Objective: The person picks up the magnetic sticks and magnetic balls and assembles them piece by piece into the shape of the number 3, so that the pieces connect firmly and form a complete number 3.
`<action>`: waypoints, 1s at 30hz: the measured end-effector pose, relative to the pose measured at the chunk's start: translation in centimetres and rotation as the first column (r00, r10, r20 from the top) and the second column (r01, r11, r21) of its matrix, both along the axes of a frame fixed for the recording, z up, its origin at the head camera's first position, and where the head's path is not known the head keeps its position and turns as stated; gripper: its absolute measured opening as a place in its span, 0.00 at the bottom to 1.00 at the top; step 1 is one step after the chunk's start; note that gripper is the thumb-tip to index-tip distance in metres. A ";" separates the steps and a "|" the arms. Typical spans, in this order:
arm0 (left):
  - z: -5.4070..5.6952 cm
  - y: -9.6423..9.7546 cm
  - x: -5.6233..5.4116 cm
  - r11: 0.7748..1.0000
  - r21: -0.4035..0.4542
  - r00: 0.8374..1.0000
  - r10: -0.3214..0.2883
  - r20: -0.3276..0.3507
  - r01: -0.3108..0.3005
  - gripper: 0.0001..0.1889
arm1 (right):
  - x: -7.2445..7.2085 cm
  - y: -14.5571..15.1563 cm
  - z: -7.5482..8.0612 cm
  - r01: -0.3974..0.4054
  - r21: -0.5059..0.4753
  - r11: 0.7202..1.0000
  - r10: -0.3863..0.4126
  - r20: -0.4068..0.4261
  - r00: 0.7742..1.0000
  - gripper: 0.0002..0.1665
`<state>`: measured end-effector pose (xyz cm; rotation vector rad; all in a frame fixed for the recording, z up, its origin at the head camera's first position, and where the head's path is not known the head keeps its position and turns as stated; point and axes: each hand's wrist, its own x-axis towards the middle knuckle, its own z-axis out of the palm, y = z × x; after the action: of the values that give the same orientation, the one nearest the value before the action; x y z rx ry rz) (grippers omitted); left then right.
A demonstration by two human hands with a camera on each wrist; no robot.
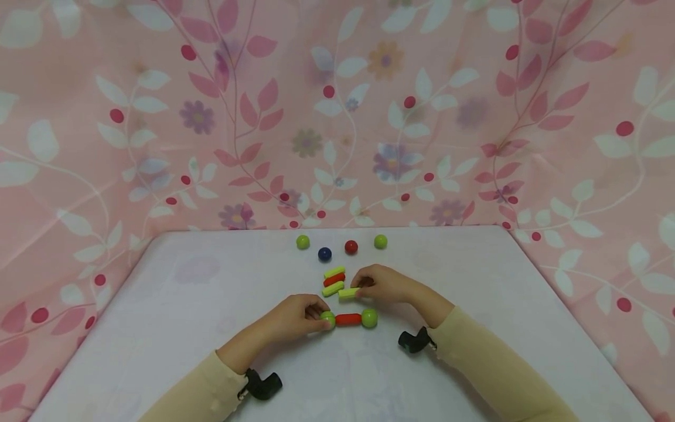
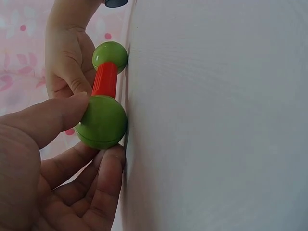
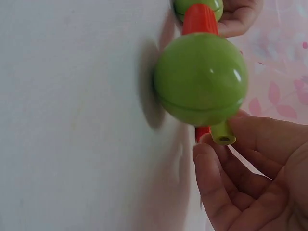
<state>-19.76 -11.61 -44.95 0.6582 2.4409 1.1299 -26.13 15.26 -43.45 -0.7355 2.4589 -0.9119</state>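
My left hand (image 1: 295,316) pinches the left green ball (image 2: 102,122) of a joined piece, thumb on one side and fingertips on the other. From that ball a red rod (image 1: 348,319) runs to a second green ball (image 1: 370,318) at the right end. Just behind this piece, my right hand (image 1: 385,284) holds a yellow-green rod (image 1: 348,294) between thumb and fingers. The rod's round end, with a dark centre, shows in the right wrist view, partly hidden by the nearer green ball (image 3: 201,79).
Beside the held rod lie a red rod (image 1: 334,279) and two yellow-green rods (image 1: 333,289) in a row. Farther back sit a blue ball (image 1: 324,254), a red ball (image 1: 351,247) and two green balls (image 1: 303,242) on the white table (image 1: 184,328). Floral cloth hangs behind.
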 end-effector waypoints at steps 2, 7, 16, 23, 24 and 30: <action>-0.1 0.0 0.0 1.000 0.000 1.000 -0.002 -0.003 0.002 0.14 | 0.0 0.5 0.1 0.000 -0.006 1.000 0.000 -0.002 1.000 0.06; -0.1 0.0 0.0 1.000 -0.009 1.000 -0.004 -0.015 0.004 0.15 | 0.2 1.8 0.3 -0.026 -0.048 0.999 0.025 -0.016 1.000 0.06; -0.3 0.0 0.0 1.000 -0.022 1.000 -0.008 -0.016 0.007 0.15 | 0.7 3.7 -0.1 0.033 -0.132 0.991 -0.032 0.007 0.999 0.08; -0.2 0.1 0.2 0.998 -0.053 0.999 -0.015 -0.037 0.013 0.16 | 0.8 4.5 -0.6 0.091 -0.201 0.975 -0.076 0.081 0.994 0.10; -0.1 0.2 0.2 0.998 -0.055 0.999 -0.019 -0.044 0.016 0.16 | 0.9 4.6 -0.6 0.103 -0.205 0.973 -0.086 0.089 0.992 0.10; 0.2 0.4 0.1 0.998 -0.065 0.997 -0.026 -0.078 0.021 0.15 | 0.9 4.8 -0.5 0.161 -0.223 0.961 -0.130 0.148 0.980 0.12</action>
<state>-19.63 -11.20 -44.73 0.7225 2.5166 1.0306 -25.22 20.10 -43.95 -0.5532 2.3372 -1.2814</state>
